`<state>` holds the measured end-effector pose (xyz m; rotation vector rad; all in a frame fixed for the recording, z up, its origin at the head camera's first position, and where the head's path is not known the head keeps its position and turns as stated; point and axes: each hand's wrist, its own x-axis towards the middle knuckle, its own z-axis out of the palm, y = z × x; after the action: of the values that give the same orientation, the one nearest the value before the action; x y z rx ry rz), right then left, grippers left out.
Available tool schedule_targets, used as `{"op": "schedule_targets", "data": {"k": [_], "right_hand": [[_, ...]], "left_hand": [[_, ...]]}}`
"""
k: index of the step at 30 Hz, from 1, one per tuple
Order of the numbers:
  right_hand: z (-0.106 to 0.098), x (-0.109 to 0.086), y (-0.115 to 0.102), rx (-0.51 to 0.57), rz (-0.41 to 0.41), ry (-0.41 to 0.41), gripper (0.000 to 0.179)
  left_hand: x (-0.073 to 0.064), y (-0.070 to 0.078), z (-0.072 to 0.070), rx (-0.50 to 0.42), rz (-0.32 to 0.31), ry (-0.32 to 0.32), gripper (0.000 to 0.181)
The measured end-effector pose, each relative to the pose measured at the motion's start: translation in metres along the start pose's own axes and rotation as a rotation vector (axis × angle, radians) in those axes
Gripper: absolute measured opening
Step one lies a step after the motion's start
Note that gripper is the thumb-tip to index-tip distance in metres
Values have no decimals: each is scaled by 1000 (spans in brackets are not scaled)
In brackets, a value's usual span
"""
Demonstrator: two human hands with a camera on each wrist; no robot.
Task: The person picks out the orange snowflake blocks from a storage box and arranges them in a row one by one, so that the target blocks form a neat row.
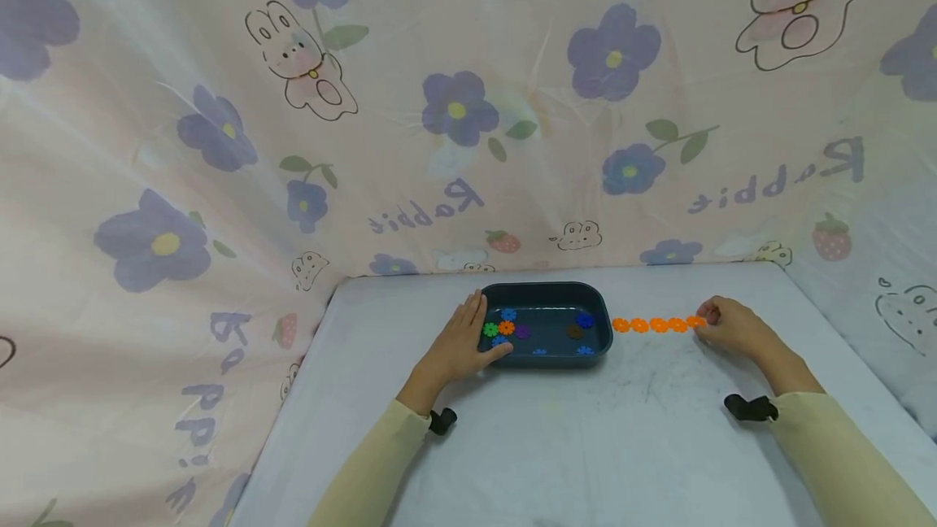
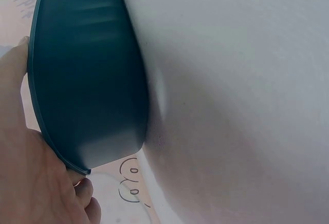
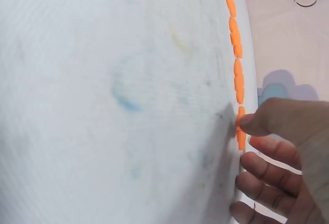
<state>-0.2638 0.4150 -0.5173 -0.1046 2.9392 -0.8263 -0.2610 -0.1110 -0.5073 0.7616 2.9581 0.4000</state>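
My left hand (image 1: 457,344) rests on the left end of a dark blue-green tray (image 1: 549,361), its fingers along the end wall and its thumb over the near rim. In the left wrist view the tray's outer wall (image 2: 92,70) fills the upper left, with the thumb at its rim. Right of the tray runs a straight row of several orange flower-shaped pieces (image 1: 659,325). My right hand (image 1: 728,325) pinches the rightmost orange flower piece (image 3: 241,139) between thumb and forefinger. Its other fingers are loosely bent.
Inside the tray lie loose flower pieces, including a green one (image 1: 490,330), an orange one (image 1: 507,328), a purple one (image 1: 522,332), a brown one (image 1: 575,332) and several blue ones. A white cloth (image 1: 586,446) covers the table. Patterned fabric (image 1: 512,169) hangs behind it.
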Motion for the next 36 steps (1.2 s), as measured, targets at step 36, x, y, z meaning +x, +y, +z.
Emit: {"op": "schedule_targets", "data": {"k": [36], "right_hand": [[21, 20, -144, 0, -443, 148, 24]], "left_hand": [[0, 0, -3, 11, -1, -18, 114]]}}
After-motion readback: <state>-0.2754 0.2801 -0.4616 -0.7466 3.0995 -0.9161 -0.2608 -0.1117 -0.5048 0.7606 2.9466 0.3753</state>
